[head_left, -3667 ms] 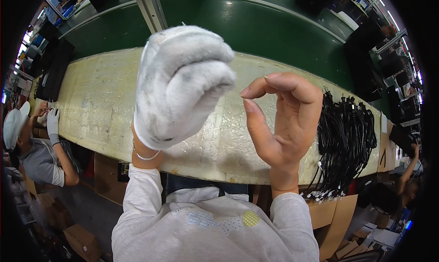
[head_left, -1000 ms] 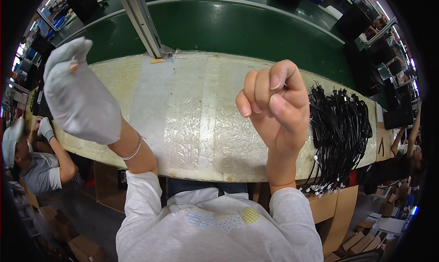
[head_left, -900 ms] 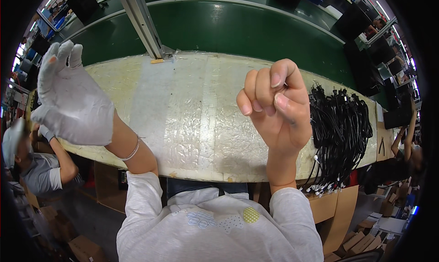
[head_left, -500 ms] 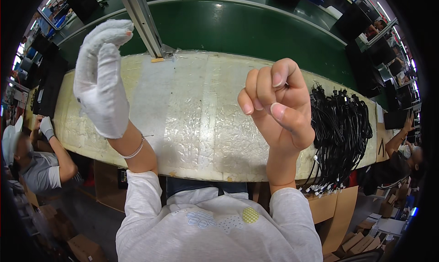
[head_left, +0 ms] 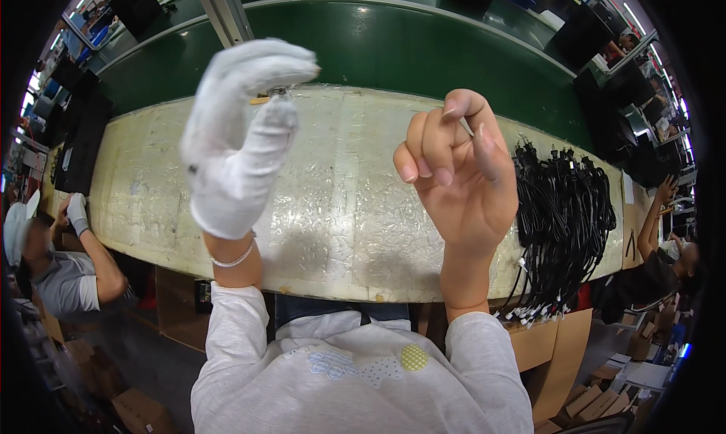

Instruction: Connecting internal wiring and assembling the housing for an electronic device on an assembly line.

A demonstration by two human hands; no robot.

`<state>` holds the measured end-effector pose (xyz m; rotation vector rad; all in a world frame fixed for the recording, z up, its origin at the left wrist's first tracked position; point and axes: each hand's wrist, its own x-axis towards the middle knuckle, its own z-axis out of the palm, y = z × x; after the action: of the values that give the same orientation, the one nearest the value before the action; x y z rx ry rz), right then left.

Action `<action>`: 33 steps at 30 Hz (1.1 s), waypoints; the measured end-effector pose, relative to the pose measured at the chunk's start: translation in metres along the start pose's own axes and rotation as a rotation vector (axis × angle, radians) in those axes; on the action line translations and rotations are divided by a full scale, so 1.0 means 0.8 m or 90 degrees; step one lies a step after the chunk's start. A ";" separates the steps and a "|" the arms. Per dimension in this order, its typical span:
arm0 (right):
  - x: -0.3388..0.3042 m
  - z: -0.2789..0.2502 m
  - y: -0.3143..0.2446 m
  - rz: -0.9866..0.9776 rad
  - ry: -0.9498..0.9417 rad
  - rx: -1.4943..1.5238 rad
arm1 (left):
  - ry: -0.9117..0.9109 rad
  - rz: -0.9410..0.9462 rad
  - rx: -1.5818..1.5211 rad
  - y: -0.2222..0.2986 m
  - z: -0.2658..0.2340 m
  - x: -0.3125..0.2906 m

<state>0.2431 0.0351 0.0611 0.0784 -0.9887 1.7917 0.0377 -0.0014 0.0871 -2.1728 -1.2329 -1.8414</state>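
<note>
We raise both hands above the bench (head_left: pixel 340 199). Left hand (head_left: pixel 238 143), in a white glove, pinches a small metal piece (head_left: pixel 277 93) at its fingertips. Right hand (head_left: pixel 461 173), bare, curls around a thin pin (head_left: pixel 464 125). Black cables (head_left: pixel 563 214) lie right; green conveyor belt (head_left: pixel 393 48) runs behind.

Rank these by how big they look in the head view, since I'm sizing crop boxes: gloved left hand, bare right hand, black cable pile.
1. Gloved left hand and bare right hand: alike, and enlarged by nearness to the camera.
2. Black cable pile: looks smaller, but lies farther off.
</note>
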 end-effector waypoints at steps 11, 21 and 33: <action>-0.002 -0.001 0.004 -0.010 0.007 -0.116 | -0.102 0.015 0.030 0.009 0.043 -0.013; 0.000 -0.004 0.011 -0.010 0.051 -0.133 | -0.232 -0.357 -0.614 -0.030 0.047 -0.011; 0.004 -0.009 0.003 -0.032 0.059 -0.106 | -0.082 -0.647 -1.178 -0.012 0.042 0.001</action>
<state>0.2426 0.0421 0.0563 -0.0829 -1.0559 1.6463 0.0597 0.0225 0.0731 -1.8271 -0.3007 -4.6184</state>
